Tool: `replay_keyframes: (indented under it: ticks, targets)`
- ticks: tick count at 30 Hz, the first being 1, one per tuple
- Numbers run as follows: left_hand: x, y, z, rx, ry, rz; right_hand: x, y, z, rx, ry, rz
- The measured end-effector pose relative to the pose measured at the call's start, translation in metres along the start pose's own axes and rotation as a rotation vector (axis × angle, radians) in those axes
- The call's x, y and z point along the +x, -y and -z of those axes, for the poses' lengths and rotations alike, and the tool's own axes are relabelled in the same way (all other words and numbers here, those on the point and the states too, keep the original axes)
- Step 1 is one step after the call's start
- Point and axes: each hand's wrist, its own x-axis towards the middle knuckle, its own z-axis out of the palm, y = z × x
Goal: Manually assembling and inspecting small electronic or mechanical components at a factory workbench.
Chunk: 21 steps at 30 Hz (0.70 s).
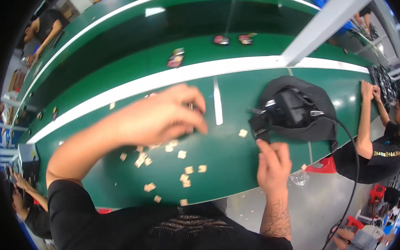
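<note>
A black, rounded fabric thing with straps and metal-looking buckles [297, 108] lies on the green table, right of the middle. My right hand [274, 168] is closed at its near left side, thumb and forefinger pinching the end of a black strap [260, 128]. Farther left, my left hand [173, 116] hangs over the table with curled fingers. Motion smears it, and whether anything is between its fingertips is unclear. Small pale square pieces [185, 178] are scattered on the table below and beside my left hand. One more pale piece [243, 133] lies near the strap.
Beyond a white rail [240, 65] runs a green belt surface carrying several small dark-and-pink packets [175, 58]. A grey post [324, 32] rises from the rail. A black cable [355, 169] trails down at the right. A co-worker [377, 140] sits at the right; others work at the left.
</note>
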Motion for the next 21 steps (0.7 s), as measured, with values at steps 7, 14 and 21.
replay_keyframes:
  ticks: [7, 14, 21]
  targets:
    - [-0.101, -0.012, -0.074, 0.04, -0.166, 0.086, 0.036, 0.068, -0.024, 0.104, 0.08, 0.129]
    - [-0.131, -0.003, -0.088, 0.264, -0.272, 0.199, 0.137, 0.06, -0.056, -0.055, 0.056, 0.174]
    - [-0.156, -0.001, -0.086, 0.244, -0.32, 0.317, 0.281, -0.067, -0.127, -0.534, 0.204, -0.361]
